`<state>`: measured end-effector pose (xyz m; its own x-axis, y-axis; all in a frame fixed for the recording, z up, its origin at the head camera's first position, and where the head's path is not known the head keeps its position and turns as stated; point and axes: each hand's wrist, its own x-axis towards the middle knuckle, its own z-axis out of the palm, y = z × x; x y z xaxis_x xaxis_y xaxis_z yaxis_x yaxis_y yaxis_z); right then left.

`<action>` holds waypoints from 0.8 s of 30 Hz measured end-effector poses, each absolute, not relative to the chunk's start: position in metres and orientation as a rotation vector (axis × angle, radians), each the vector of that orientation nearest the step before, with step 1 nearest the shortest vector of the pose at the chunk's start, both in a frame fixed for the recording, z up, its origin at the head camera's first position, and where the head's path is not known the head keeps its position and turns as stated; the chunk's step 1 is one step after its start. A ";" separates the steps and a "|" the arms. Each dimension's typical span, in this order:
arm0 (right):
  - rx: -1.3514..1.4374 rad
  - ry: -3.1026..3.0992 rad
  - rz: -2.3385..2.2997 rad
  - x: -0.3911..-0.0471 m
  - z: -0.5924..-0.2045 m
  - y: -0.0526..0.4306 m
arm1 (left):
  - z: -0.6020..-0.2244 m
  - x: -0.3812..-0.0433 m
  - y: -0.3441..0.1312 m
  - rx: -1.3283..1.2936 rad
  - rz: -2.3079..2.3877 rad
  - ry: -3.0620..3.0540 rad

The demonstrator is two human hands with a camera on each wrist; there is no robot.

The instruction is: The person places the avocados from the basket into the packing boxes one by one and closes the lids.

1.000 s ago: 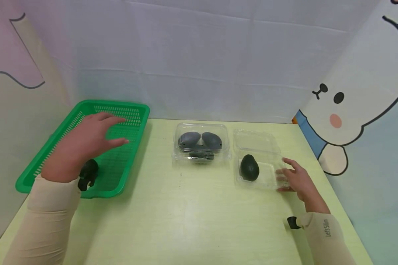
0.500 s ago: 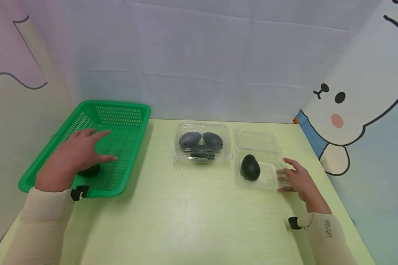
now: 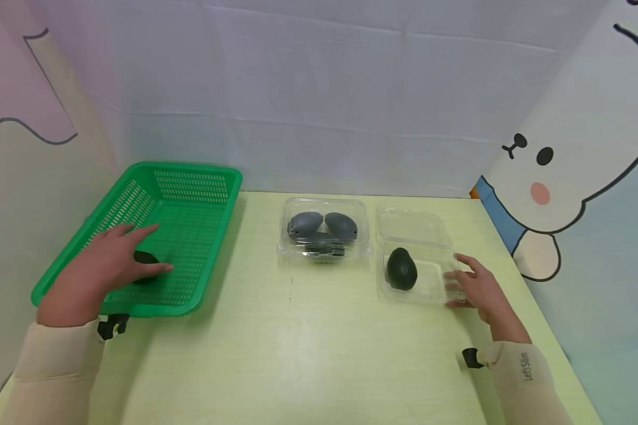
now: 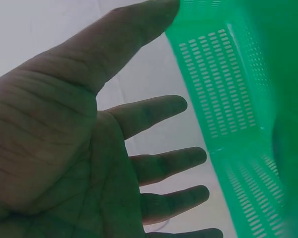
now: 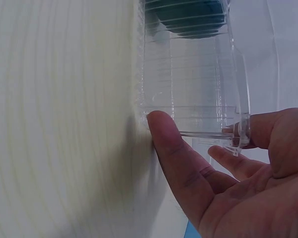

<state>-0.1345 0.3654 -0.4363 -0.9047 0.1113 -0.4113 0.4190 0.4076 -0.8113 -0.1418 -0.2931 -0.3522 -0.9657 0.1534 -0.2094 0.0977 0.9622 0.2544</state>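
My left hand (image 3: 103, 257) hovers in the green basket (image 3: 224, 233), thumb and fingers spread apart. Just beneath it lies a dark avocado (image 3: 146, 257), partly hidden by the thumb. In the left wrist view the palm is bare and the fingers (image 4: 169, 157) extend beside the slotted basket wall (image 4: 216, 82). On the right, my right hand (image 3: 478, 289) rests its fingertips at the right end of an open clear plastic clamshell box (image 3: 430, 277). One avocado (image 3: 401, 269) sits in that box's left side. The right wrist view has the fingers loosely spread around the box's end (image 5: 198, 119).
A second clamshell box (image 3: 364, 218), lid down, stands mid-table with avocados (image 3: 341, 225) inside. The open box's lid (image 3: 412, 226) leans back toward the wall. White printed cloth (image 3: 319, 106) hangs behind the pale table (image 3: 298, 354).
My left hand has come down and toward me, to the left within the basket, onto the avocado's spot. The right hand and both boxes have stayed put.
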 end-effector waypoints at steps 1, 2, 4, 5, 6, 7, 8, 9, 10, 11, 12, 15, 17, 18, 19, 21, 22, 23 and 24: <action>0.465 2.377 -1.494 -0.135 -0.437 0.365 | -0.354 -0.141 -0.294 0.177 0.354 2.881; 0.465 2.379 -1.492 -0.135 -0.437 0.365 | -0.356 -0.140 -0.295 0.172 0.349 2.879; 0.467 2.379 -1.489 -0.135 -0.437 0.366 | -0.361 -0.140 -0.298 0.171 0.349 2.881; 0.467 2.378 -1.488 -0.135 -0.437 0.366 | -0.364 -0.139 -0.298 0.170 0.353 2.879; 0.466 2.377 -1.488 -0.134 -0.437 0.366 | -0.366 -0.139 -0.299 0.168 0.357 2.878; 0.465 2.375 -1.488 -0.134 -0.438 0.366 | -0.369 -0.139 -0.300 0.167 0.362 2.879; 0.463 2.374 -1.487 -0.134 -0.438 0.366 | -0.371 -0.139 -0.301 0.166 0.368 2.879; 0.461 2.373 -1.489 -0.134 -0.438 0.366 | -0.374 -0.140 -0.301 0.165 0.380 2.878; 0.461 2.374 -1.489 -0.134 -0.438 0.366 | -0.377 -0.140 -0.302 0.161 0.385 2.878; 0.460 2.373 -1.490 -0.133 -0.438 0.366 | -0.379 -0.141 -0.302 0.156 0.385 2.880; 0.459 2.373 -1.491 -0.133 -0.438 0.366 | -0.381 -0.141 -0.303 0.154 0.386 2.881; 0.458 2.373 -1.493 -0.134 -0.439 0.366 | -0.388 -0.143 -0.305 0.165 0.377 2.896; 0.459 2.373 -1.493 -0.134 -0.439 0.366 | -0.393 -0.143 -0.307 0.180 0.368 2.908; 0.458 2.373 -1.493 -0.134 -0.439 0.366 | -0.396 -0.144 -0.307 0.192 0.366 2.915; 0.458 2.374 -1.494 -0.135 -0.439 0.366 | -0.399 -0.144 -0.308 0.206 0.361 2.924; 0.455 2.375 -1.496 -0.135 -0.438 0.366 | -0.403 -0.144 -0.309 0.233 0.357 2.940; 0.453 2.373 -1.498 -0.135 -0.438 0.366 | -0.405 -0.144 -0.310 0.246 0.357 2.946; 0.450 2.373 -1.500 -0.135 -0.437 0.366 | -0.406 -0.144 -0.311 0.254 0.365 2.951; 0.446 2.374 -1.501 -0.135 -0.436 0.365 | -0.407 -0.144 -0.311 0.255 0.381 2.954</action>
<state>-0.1351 0.3652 -0.4360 -0.9079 0.1016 -0.4067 0.4110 0.4070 -0.8158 -0.1438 -0.3115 -0.4073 -0.9739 0.1870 -0.1283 0.1484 0.9532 0.2633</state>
